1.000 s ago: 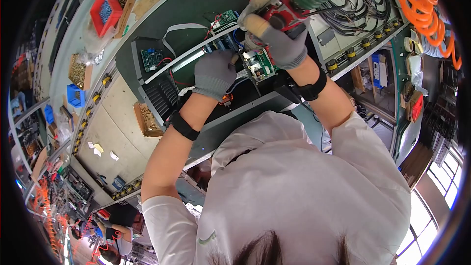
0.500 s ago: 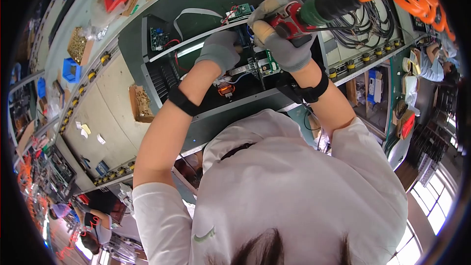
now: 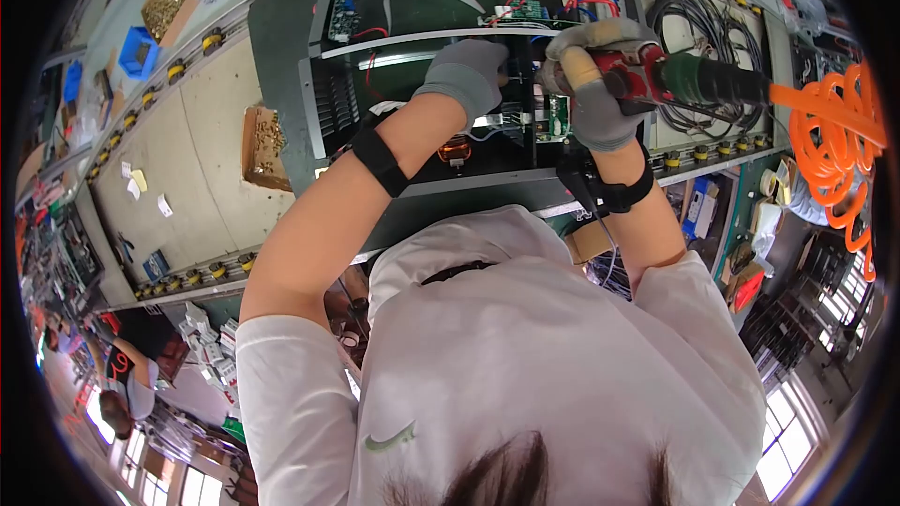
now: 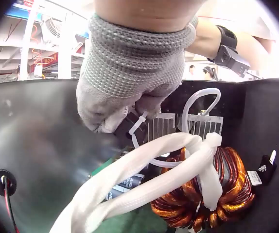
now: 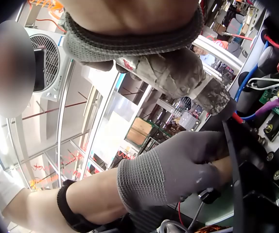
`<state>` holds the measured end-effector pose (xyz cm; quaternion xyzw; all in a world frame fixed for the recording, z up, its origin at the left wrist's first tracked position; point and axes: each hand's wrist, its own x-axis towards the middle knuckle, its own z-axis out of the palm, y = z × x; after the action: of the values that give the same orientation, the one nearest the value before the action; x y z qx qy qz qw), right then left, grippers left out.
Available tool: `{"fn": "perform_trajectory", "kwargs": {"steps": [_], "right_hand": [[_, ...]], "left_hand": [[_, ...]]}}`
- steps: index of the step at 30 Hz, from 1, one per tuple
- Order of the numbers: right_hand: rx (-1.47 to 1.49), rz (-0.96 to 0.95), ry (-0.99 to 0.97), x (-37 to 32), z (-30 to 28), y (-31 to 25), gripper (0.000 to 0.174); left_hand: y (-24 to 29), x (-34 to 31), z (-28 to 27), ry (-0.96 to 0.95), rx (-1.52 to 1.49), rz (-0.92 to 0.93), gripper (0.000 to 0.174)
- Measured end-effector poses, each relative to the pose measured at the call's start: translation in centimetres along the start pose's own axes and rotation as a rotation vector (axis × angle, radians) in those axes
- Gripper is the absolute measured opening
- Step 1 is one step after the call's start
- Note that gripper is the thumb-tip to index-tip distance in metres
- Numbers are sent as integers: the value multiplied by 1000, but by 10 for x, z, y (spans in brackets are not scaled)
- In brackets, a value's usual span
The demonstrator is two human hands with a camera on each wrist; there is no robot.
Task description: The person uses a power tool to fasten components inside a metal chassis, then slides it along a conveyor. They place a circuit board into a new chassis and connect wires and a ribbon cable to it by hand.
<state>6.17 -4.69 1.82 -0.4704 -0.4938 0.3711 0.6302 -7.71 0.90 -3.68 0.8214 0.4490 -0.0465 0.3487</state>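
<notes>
Two gloved hands meet inside the chassis (image 3: 281, 28): the right hand (image 3: 600, 103) wraps the screwdriver (image 3: 703, 80), and the left hand (image 3: 466, 75) pinches a black part (image 4: 130, 130). Holding the tool square likely matters most.

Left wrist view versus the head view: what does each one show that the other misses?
Only the left wrist view shows the white plastic loop and a black grommet with a red wire. Only the head view shows the right hand gripping a power screwdriver, and the orange coiled hose. Both show the gloved left hand and copper coil.
</notes>
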Motion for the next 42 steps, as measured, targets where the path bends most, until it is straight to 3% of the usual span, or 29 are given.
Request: {"fn": "perform_trajectory", "kwargs": {"steps": [5, 12, 15, 18, 21, 22, 23, 26, 28, 29, 31, 32, 36, 40, 42], "right_hand": [[2, 32, -15, -1, 8, -10, 12], [220, -47, -45, -2, 2, 3, 26], [247, -81, 38, -2, 4, 3, 32], [242, -106, -10, 2, 8, -14, 35], [173, -172, 18, 3, 8, -48, 31], [235, -185, 19, 2, 6, -64, 28], [294, -201, 25, -1, 1, -74, 25], [166, -319, 96, -15, -17, -92, 24], [171, -351, 133, -25, -25, -99, 28], [163, -359, 143, -32, -27, -101, 28], [182, -193, 251, -56, -34, -105, 32], [230, -123, 259, -66, -44, -100, 33], [232, -117, 393, -100, -50, -107, 31], [202, -134, 485, -129, -65, -109, 33], [-32, -178, 517, -140, -77, -108, 35]], "left_hand": [[1, -1, 2, 5, -20, -10, 19], [-2, 1, 7, 14, -18, -19, 21], [-10, 6, 11, -5, -2, 75, 23], [-10, 13, 1, -87, 25, 141, 21], [-8, -4, -2, 102, -6, 166, 20], [-4, -15, 0, 232, -8, 148, 20], [-3, -26, 0, 232, 0, 171, 20], [10, -64, -8, 117, -17, 230, 17], [10, -72, -5, -28, 71, 143, 17], [3, -71, -1, -29, 76, 156, 17], [0, -67, 6, 60, -71, 146, 17], [4, -63, 8, 80, 0, 101, 15], [26, -63, 1, -116, 187, 35, 22], [32, -57, 2, -132, 192, -2, 21], [30, -46, 24, -63, 275, 35, 24]]}}
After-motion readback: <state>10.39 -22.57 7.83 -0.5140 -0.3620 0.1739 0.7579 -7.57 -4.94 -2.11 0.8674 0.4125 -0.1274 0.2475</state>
